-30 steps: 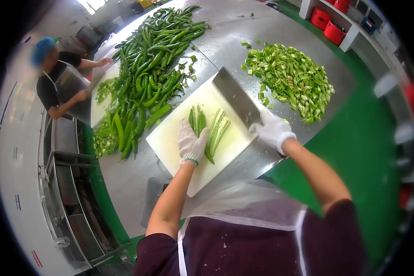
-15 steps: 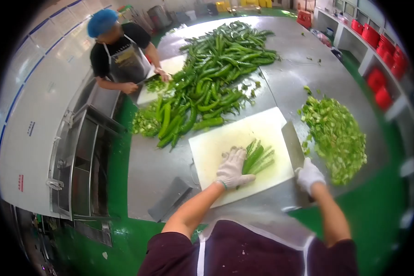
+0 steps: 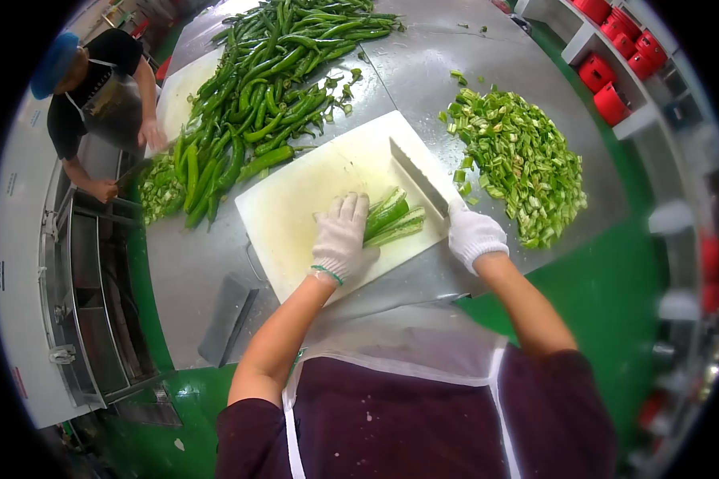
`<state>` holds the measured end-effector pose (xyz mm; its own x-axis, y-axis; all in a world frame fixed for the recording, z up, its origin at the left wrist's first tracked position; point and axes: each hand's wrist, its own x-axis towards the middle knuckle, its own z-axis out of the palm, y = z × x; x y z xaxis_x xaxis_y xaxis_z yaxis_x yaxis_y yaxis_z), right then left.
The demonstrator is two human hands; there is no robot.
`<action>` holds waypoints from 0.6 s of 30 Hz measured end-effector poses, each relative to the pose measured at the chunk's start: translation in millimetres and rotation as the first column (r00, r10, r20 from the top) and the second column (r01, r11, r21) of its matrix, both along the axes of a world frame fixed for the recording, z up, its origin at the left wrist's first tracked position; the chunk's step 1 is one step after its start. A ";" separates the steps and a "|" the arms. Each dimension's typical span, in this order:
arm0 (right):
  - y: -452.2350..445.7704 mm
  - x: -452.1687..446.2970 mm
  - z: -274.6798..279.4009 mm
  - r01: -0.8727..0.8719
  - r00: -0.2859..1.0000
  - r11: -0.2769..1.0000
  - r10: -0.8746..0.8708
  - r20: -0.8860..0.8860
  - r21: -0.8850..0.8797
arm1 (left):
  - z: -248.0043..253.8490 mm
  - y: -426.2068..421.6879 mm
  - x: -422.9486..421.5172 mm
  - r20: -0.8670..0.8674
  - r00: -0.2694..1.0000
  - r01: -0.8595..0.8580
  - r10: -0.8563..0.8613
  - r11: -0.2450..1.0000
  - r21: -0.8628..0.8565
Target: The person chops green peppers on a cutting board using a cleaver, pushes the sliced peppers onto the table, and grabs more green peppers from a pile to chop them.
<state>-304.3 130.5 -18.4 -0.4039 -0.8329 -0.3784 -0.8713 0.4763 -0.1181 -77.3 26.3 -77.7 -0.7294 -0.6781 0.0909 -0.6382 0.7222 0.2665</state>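
My left hand (image 3: 343, 237), in a white knit glove, presses down on a bunch of lengthwise-split green chili peppers (image 3: 390, 215); their cut ends stick out to its right, and its palm hides the rest. They lie on a white cutting board (image 3: 295, 191). Wrapped round the handle of a cleaver (image 3: 420, 177), my right hand (image 3: 477, 235) wears a similar glove. The blade is over the board's right side, just right of the pepper ends; I cannot tell whether it touches the board. A pile of chopped green pepper (image 3: 527, 164) lies right of the board.
Whole green peppers (image 3: 256, 96) are heaped beyond the board on the steel table (image 3: 407, 64). A flat grey blade-like tool (image 3: 225, 315) lies at the near left. Across the left side a co-worker (image 3: 96, 104) stands with a knife at cut pepper. Red containers (image 3: 595, 72) fill shelves at right.
The view has swung, so the table sits further left. My right hand has brought the cleaver from the board's right edge in closer to the pepper ends. My left hand stays on the peppers.
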 end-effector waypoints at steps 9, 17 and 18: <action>-14.1 28.8 -2.3 -0.099 0.990 0.991 0.106 0.087 -0.088 | -25.7 -6.3 -4.7 -0.089 0.995 -0.032 0.034 0.999 0.031; -3.7 12.3 0.9 -0.087 0.992 0.996 0.089 0.088 -0.019 | -18.7 -24.5 -9.1 -0.097 0.991 -0.091 0.093 0.996 0.023; -1.3 17.5 -0.3 -0.144 0.985 0.990 0.144 0.092 -0.010 | -18.7 -24.1 -9.7 -0.081 0.993 -0.089 0.088 0.996 -0.003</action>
<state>-286.9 129.2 -18.8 -0.2432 -0.8811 -0.4057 -0.9160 0.3462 -0.2027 -86.9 2.2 -96.4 -0.6565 -0.7390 0.1515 -0.6765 0.6656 0.3151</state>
